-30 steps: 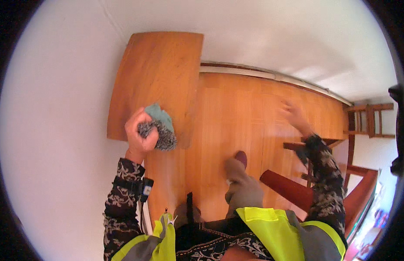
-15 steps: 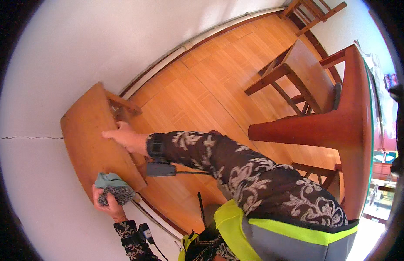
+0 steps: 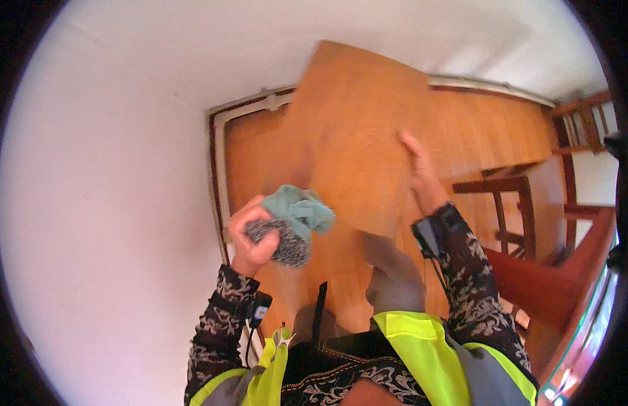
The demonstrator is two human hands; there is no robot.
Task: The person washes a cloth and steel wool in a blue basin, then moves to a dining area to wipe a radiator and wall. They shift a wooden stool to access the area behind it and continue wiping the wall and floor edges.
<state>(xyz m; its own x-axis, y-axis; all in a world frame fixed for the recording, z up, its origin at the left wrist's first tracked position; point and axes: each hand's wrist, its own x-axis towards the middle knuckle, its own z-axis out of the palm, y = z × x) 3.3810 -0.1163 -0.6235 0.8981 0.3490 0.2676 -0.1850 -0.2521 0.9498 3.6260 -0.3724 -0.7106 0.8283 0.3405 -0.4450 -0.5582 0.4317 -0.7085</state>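
Note:
A small wooden stool is up in front of me, its flat brown seat facing me and its outline slightly blurred. My right hand grips the seat's right edge, with the thumb along the face and the other fingers hidden behind. At the lower left of the seat, my left hand is closed around a bunched green cloth and a fuzzy dark grey cloth. The cloths are close to the seat; whether they touch it I cannot tell. The stool's legs are hidden.
White walls meet in a corner at the left, with a pale pipe along the base. To the right stand a wooden chair and a red-brown table with a glass top. Another chair is farther back. Orange-brown flooring lies below.
My view has turned toward the room's corner. The stool has moved off the left wall and swung round in front of me, my right hand still gripping it. My left hand keeps the cloths.

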